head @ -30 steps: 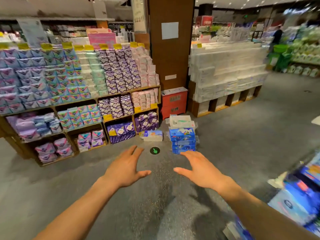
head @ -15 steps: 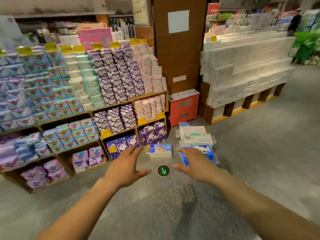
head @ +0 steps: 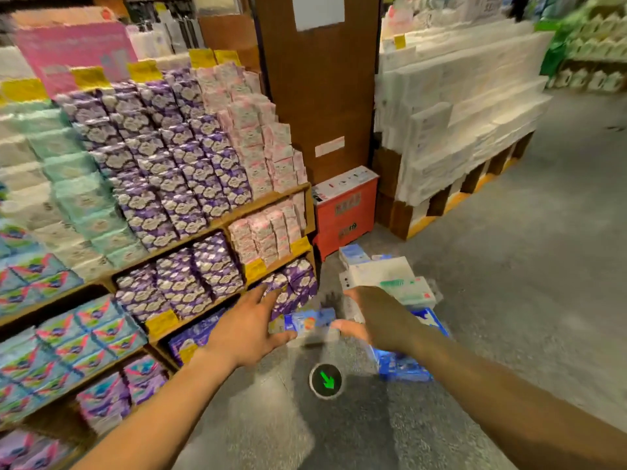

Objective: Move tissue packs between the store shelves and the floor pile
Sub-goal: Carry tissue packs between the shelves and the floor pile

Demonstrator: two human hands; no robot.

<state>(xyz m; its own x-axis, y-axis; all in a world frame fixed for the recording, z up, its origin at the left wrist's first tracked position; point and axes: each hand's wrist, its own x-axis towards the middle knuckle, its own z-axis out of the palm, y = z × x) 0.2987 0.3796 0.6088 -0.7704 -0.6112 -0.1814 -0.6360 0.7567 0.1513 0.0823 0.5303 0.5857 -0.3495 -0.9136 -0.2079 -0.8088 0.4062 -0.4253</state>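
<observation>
Head view: both hands reaching toward one small pack on the floor.
Left hand (head: 249,329): fingers spreading wide beside the blue-and-white tissue pack (head: 310,322).
Right hand (head: 371,320): fingers lying open, thumb touching the pack.

My left hand (head: 249,329) and my right hand (head: 375,322) reach, fingers spread, to the two sides of a small blue tissue pack (head: 310,322) on the grey floor (head: 509,300), between the shelves (head: 217,225) and the floor pile (head: 390,279).

Bright overhead light, heavy motion blur
</observation>
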